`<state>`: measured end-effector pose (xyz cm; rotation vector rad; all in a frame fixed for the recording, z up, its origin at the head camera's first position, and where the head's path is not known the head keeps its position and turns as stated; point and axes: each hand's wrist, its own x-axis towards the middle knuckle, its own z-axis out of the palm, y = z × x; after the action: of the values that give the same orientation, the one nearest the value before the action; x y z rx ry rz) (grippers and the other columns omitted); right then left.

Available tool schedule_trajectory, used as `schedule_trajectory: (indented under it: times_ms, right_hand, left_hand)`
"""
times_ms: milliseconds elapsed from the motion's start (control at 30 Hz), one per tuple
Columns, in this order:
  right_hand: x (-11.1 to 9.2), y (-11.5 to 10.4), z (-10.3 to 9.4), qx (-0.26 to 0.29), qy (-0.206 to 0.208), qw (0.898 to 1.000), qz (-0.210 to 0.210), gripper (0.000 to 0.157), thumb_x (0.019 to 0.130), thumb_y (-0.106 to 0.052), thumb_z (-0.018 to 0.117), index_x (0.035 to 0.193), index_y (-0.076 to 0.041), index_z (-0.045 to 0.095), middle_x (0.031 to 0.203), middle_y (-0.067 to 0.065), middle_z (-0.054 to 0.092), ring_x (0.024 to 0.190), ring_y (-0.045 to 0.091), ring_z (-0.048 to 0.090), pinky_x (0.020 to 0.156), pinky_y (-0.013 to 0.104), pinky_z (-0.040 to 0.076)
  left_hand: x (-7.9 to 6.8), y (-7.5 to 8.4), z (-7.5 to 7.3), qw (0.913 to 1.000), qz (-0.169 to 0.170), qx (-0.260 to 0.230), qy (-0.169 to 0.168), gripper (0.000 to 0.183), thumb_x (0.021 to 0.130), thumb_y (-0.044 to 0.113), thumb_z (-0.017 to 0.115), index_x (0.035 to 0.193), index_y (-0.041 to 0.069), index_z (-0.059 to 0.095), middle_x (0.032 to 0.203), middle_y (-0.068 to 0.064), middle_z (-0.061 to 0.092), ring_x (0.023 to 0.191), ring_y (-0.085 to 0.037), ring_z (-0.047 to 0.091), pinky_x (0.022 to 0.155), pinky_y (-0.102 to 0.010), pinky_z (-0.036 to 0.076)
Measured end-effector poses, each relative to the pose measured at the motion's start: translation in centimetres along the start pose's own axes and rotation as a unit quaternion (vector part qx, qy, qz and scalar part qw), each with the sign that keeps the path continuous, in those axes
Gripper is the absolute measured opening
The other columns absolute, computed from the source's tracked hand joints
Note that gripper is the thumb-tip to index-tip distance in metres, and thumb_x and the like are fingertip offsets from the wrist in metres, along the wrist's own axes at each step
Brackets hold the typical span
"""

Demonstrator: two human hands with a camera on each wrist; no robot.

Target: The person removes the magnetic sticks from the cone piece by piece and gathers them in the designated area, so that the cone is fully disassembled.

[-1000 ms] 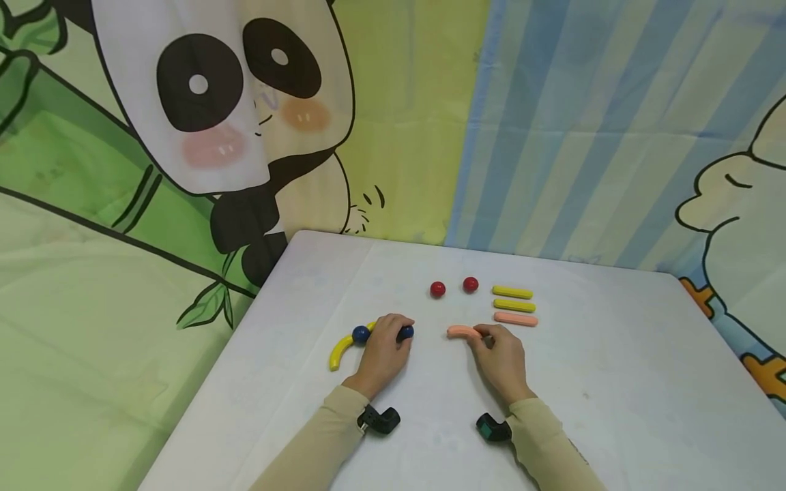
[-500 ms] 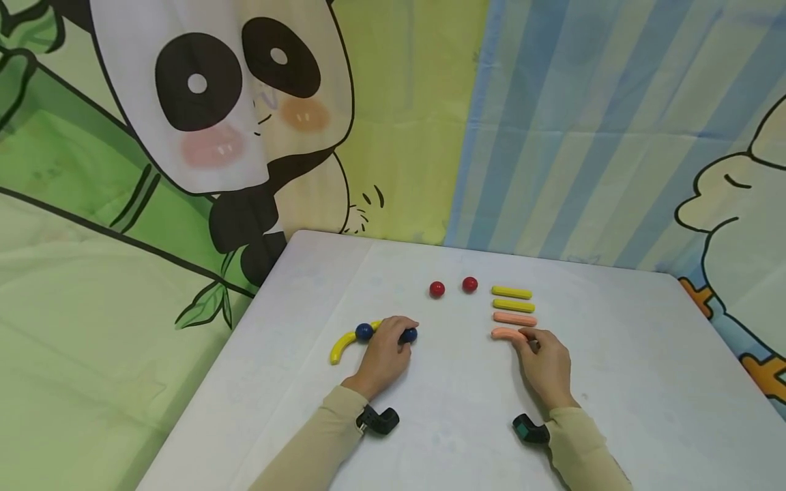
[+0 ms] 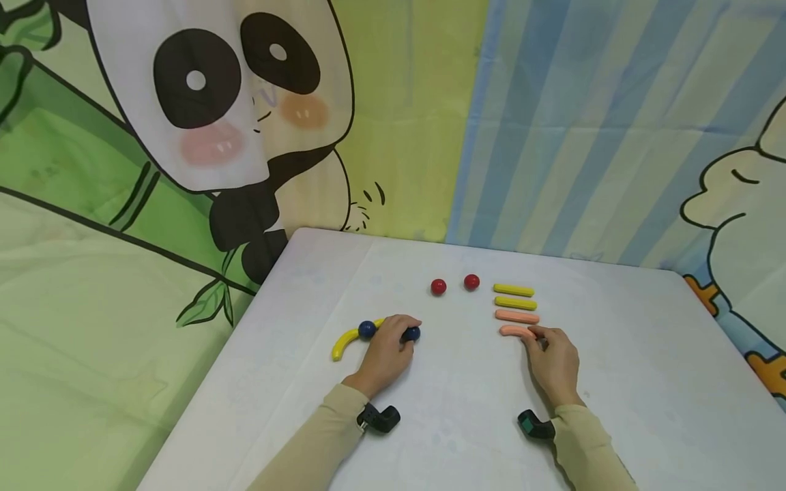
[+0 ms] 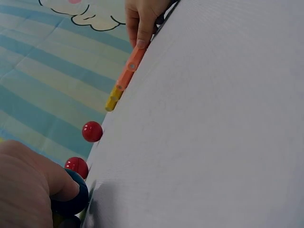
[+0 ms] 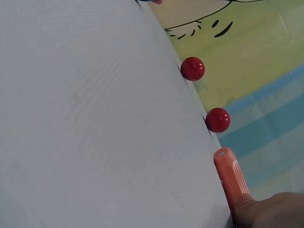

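My left hand (image 3: 388, 351) grips a blue ball (image 4: 71, 194) between thumb and fingers. Joined in one chain with it are a second blue ball (image 3: 366, 330) and a curved yellow magnetic stick (image 3: 344, 344); part of the chain is hidden under the hand. On the right, my right hand (image 3: 555, 365) pinches one end of a curved orange magnetic stick (image 5: 232, 173), thumb in front. That stick lies just below a straight orange stick (image 3: 518, 316), apart from it in the head view.
Two yellow sticks (image 3: 514, 302) lie beyond the straight orange one, forming a row. Two red balls (image 3: 439, 287) (image 3: 471, 281) sit to the left of that row. All lies on a white table (image 3: 454, 409); a printed cloth (image 3: 405, 123) hangs behind its far edge.
My right hand has carried the curved orange stick rightward, from the middle of the table to the near end of the stick row. My left hand and its chain have shifted slightly to the right.
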<state>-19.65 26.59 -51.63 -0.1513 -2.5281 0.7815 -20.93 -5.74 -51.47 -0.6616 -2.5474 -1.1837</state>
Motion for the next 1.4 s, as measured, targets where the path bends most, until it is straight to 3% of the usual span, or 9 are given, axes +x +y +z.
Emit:
schedule_trajectory:
  times_ms: [167,300,400,533,667,767,933,1067,1400]
  right_hand:
    - [0.1,0.0,0.0,0.003,0.006,1.0,-0.004,0.032,0.089,-0.018,0.072,0.11,0.006,0.069,0.095,0.02,0.065,0.081,0.032,0.058,0.07,0.042,0.043]
    - [0.1,-0.1,-0.1,0.002,-0.021,1.0,0.019,0.037,0.092,-0.02,0.069,0.118,0.006,0.065,0.1,0.02,0.063,0.083,0.031,0.054,0.07,0.041,0.041]
    - [0.0,-0.2,-0.2,0.013,-0.03,0.999,0.037,0.04,0.093,-0.022,0.068,0.121,0.006,0.063,0.104,0.021,0.06,0.086,0.031,0.053,0.071,0.041,0.041]
    - [0.0,-0.2,-0.3,0.034,0.006,0.999,0.042,0.037,0.092,-0.02,0.069,0.118,0.005,0.064,0.105,0.02,0.059,0.087,0.031,0.053,0.071,0.042,0.041]
    - [-0.1,-0.2,-0.2,0.047,0.057,0.997,0.028,0.028,0.091,-0.013,0.068,0.115,0.002,0.067,0.101,0.018,0.059,0.085,0.029,0.05,0.071,0.038,0.037]
    - [-0.3,-0.5,-0.2,0.06,0.082,0.995,-0.001,0.021,0.09,-0.008,0.067,0.109,0.002,0.069,0.095,0.015,0.059,0.082,0.026,0.048,0.07,0.034,0.035]
    - [-0.6,-1.2,0.0,0.101,0.097,0.986,-0.087,0.012,0.087,0.0,0.068,0.099,0.001,0.071,0.083,0.009,0.062,0.07,0.017,0.044,0.063,0.021,0.032]
    - [-1.0,-1.7,0.5,0.129,0.086,0.976,-0.155,0.016,0.084,0.005,0.07,0.098,-0.003,0.073,0.081,0.004,0.065,0.064,0.007,0.043,0.058,0.014,0.033]
    - [-2.2,-4.5,2.4,0.126,-0.001,0.961,-0.246,0.019,0.082,0.003,0.071,0.097,-0.008,0.073,0.078,-0.004,0.061,0.063,0.003,0.043,0.057,0.015,0.034]
  left_hand:
    - [0.0,0.2,-0.1,1.0,0.005,-0.006,0.002,0.039,0.088,-0.003,0.062,0.124,0.011,0.061,0.128,0.0,0.058,0.125,-0.015,0.05,0.107,-0.032,0.04]
    - [0.2,0.3,-0.3,0.9994,0.02,-0.006,0.029,0.038,0.088,-0.004,0.061,0.123,0.009,0.061,0.126,-0.001,0.059,0.123,-0.014,0.052,0.105,-0.03,0.041]
    - [0.3,0.1,-0.6,0.9961,0.033,0.006,0.081,0.035,0.087,-0.004,0.059,0.12,0.009,0.063,0.121,0.0,0.06,0.115,-0.014,0.055,0.099,-0.029,0.046]
    - [0.8,-0.3,-1.3,0.9828,0.046,0.037,0.175,0.029,0.086,-0.004,0.058,0.111,0.009,0.066,0.111,-0.003,0.064,0.103,-0.018,0.06,0.088,-0.034,0.05]
    - [1.0,-1.1,-2.1,0.9709,0.018,0.074,0.227,0.025,0.084,-0.004,0.061,0.104,0.007,0.068,0.103,-0.005,0.066,0.093,-0.024,0.062,0.077,-0.04,0.048]
    - [0.8,-1.6,-2.5,0.9726,-0.025,0.109,0.204,0.022,0.083,-0.002,0.063,0.102,0.007,0.07,0.101,-0.006,0.067,0.087,-0.026,0.061,0.074,-0.04,0.047]
    - [0.4,-1.5,-2.2,0.9807,-0.071,0.148,0.106,0.02,0.087,0.005,0.066,0.106,0.01,0.07,0.103,-0.003,0.068,0.093,-0.023,0.062,0.081,-0.037,0.049]
    - [0.4,-1.2,-1.7,0.9848,-0.056,0.151,0.065,0.018,0.088,0.007,0.067,0.105,0.012,0.071,0.103,0.0,0.067,0.095,-0.02,0.061,0.081,-0.034,0.049]
    - [0.3,-0.7,-1.3,0.9863,-0.034,0.155,0.045,0.017,0.089,0.008,0.069,0.105,0.015,0.072,0.101,0.003,0.067,0.094,-0.017,0.062,0.08,-0.032,0.05]
